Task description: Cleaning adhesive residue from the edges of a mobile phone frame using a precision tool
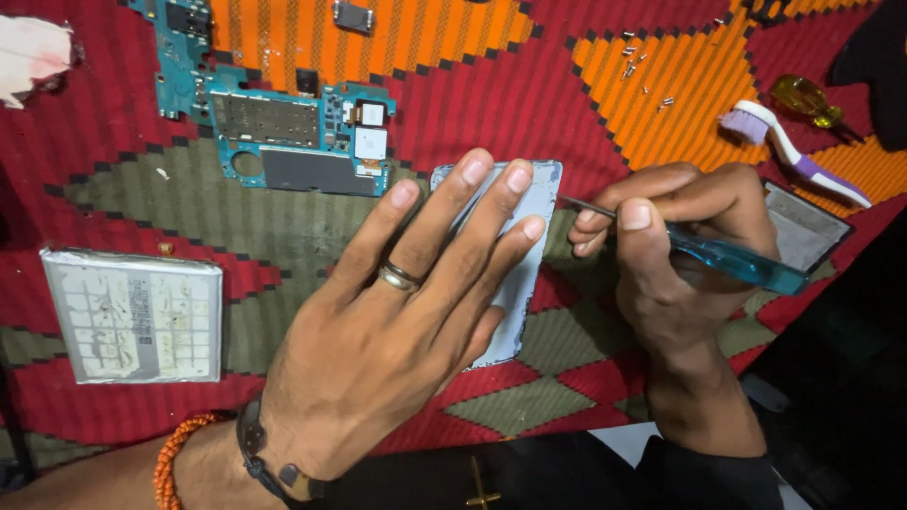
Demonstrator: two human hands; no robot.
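Left hand (397,312) spread flat, open, over pale phone panel (522,255), hiding most of it on the patterned cloth (142,189). Right hand (685,255) closed around blue-handled tool (727,260), tip at panel's right edge. Farther off: silver battery (132,316), teal circuit board (283,132), toothbrush (794,151), scattered screws (642,61) too small to make out.

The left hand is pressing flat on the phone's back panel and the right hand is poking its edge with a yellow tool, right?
Almost. In the head view the left hand does press flat on the pale phone panel, and the right hand works a tool at its edge, but the tool's handle is clear blue, not yellow.
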